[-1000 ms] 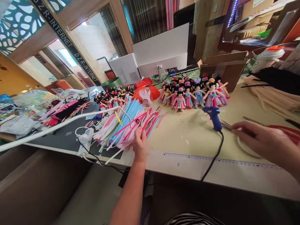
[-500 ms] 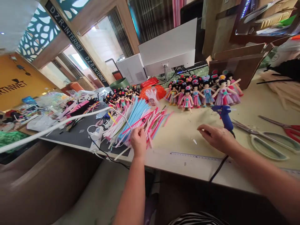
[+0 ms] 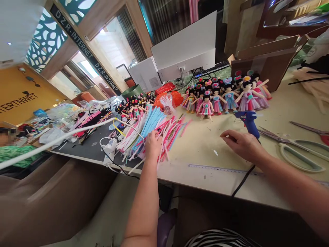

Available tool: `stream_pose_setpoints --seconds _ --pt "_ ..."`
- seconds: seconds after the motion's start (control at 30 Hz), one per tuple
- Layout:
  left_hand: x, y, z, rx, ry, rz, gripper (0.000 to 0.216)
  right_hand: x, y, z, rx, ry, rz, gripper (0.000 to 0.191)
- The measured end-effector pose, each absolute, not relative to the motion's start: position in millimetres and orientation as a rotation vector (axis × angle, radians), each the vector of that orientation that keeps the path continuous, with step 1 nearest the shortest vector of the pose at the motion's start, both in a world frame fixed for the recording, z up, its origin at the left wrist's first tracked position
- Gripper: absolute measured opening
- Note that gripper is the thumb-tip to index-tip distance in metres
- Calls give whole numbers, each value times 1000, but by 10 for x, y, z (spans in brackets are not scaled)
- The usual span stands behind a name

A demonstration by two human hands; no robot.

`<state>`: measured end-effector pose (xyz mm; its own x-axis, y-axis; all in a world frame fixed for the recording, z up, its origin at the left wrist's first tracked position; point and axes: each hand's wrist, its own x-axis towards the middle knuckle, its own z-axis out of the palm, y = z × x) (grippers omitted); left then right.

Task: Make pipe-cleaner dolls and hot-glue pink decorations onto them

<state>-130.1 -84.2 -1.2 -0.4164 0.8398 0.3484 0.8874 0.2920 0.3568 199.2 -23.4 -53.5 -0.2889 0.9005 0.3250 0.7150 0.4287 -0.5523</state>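
My left hand [image 3: 153,144] is at the near side of a pile of pipe cleaners [image 3: 150,120] in white, blue, pink and red. Its fingers are curled closed over the stems, and whatever is between them is hidden. Over the cream table top, my right hand [image 3: 241,144] hovers with thumb and fingers pressed together; nothing shows at their tips. Just beyond it a blue glue gun [image 3: 250,124] stands, its black cord running below the wrist. Finished pipe-cleaner dolls [image 3: 227,97] in colourful skirts stand in a group behind.
Large scissors [image 3: 295,145] lie at the right, with a second pair [image 3: 312,129] beyond. A ruler [image 3: 218,168] lies along the near edge. A cardboard box [image 3: 272,65] and a monitor [image 3: 187,48] stand behind. A power strip [image 3: 109,151] and a white pole [image 3: 64,137] are at left.
My left hand has shifted slightly up onto the pipe cleaners. The right hand keeps nearly the same pose beside the glue gun. The view has turned slightly left; a person shows at the far left.
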Motion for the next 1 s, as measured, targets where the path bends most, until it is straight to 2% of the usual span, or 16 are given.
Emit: stream_pose_setpoints --seconds 0.1,0.3,0.5,0.8,1.0 --pt "-1260 -800 -31 -1767 -2438 -497 10 1987 -233 -530 -1366 -2086 398 23" --pt "-1256 -704 -36 -1774 -2457 -265 14 1985 -238 -489 -1391 -2095 448 23" --pt "-1260 -657 1 -1724 -2524 -201 10 1998 -226 -495 -1390 -2084 448 22" --pt "-1237 -635 79 -1605 -2607 -184 19 2003 -210 -495 -1402 -2072 488 22" --pt "-1249 -650 108 -1603 -2599 -205 18 1999 -195 -519 -1416 -2074 486 23"
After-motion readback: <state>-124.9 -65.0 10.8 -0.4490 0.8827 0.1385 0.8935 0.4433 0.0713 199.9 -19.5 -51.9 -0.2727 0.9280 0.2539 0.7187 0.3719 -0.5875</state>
